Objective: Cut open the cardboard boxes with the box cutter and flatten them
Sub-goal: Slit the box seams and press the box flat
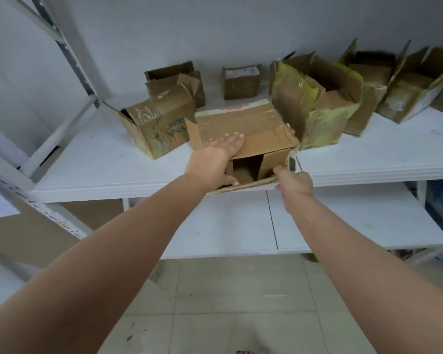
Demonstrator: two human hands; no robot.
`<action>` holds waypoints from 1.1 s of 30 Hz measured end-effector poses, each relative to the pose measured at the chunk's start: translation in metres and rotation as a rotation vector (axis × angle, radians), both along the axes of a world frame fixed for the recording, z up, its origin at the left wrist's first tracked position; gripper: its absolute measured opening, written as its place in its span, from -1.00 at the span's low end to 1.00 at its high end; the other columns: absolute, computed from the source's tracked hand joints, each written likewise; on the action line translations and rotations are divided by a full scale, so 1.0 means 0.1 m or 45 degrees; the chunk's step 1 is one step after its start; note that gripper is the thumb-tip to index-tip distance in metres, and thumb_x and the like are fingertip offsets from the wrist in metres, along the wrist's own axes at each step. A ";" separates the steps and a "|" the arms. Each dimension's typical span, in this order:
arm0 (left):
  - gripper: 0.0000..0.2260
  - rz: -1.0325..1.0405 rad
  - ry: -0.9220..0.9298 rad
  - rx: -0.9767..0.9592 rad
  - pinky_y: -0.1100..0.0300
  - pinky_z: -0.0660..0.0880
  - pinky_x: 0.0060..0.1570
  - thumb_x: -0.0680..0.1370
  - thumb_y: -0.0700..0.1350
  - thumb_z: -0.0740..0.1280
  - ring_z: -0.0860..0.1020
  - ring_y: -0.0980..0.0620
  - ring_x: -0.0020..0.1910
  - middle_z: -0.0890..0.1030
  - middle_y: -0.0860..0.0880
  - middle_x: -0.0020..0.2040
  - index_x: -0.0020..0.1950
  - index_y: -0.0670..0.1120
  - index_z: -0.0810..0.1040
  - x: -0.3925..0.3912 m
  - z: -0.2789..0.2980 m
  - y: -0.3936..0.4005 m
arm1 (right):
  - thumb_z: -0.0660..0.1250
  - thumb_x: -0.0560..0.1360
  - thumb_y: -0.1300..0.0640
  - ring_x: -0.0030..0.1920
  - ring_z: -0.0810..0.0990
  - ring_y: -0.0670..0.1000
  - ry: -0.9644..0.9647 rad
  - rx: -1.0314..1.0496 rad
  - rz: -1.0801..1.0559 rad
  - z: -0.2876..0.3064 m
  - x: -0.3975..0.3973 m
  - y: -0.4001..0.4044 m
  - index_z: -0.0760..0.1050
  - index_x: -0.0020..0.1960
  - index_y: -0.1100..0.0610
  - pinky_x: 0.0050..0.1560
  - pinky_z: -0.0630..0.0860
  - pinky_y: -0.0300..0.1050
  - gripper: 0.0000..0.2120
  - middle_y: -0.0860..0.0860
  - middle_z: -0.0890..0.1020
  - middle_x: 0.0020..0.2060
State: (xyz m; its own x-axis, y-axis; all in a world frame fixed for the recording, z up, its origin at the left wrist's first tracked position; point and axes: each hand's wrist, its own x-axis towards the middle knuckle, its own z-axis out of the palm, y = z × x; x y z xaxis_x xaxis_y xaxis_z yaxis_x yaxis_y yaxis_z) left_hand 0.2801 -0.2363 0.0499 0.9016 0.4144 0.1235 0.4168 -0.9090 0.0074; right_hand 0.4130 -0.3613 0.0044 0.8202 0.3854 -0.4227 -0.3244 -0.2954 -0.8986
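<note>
At the centre of the frame a taped cardboard box (243, 141) lies on its side at the front edge of the white upper shelf (92, 169), its open end facing the camera and showing a dark, hollow inside. Glossy brown packing tape wrinkles across its top panel, and the torn flaps are creased and ragged. The left hand (215, 159) lies flat on the top of the box with fingers straight, the thumb hooked down at the mouth of the opening. The right hand (293, 183) is curled around the lower flap at the box's right front corner, pinching its edge; a thin dark shape beside that hand may be the box cutter, but it is too small to tell.

Left of it sits a printed carton (159, 126) with crumpled clear tape. To the right stands an open box with yellow-green tape (317, 106), its walls dented. More opened cartons line the back against the grey wall. A lower white shelf (343, 218) and pale floor tiles (215, 302) fill the bottom.
</note>
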 end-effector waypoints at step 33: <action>-0.50 0.228 -0.452 -0.002 0.13 0.42 -0.06 0.48 -0.02 0.34 0.52 -0.10 0.09 0.56 -0.06 0.17 0.42 0.10 0.34 0.07 -0.13 -0.09 | 0.47 0.26 -0.29 0.10 0.51 0.00 -0.778 -0.219 0.036 -0.08 -0.20 -0.15 0.28 0.33 0.02 -0.06 0.41 -0.09 -0.22 -0.02 0.41 0.22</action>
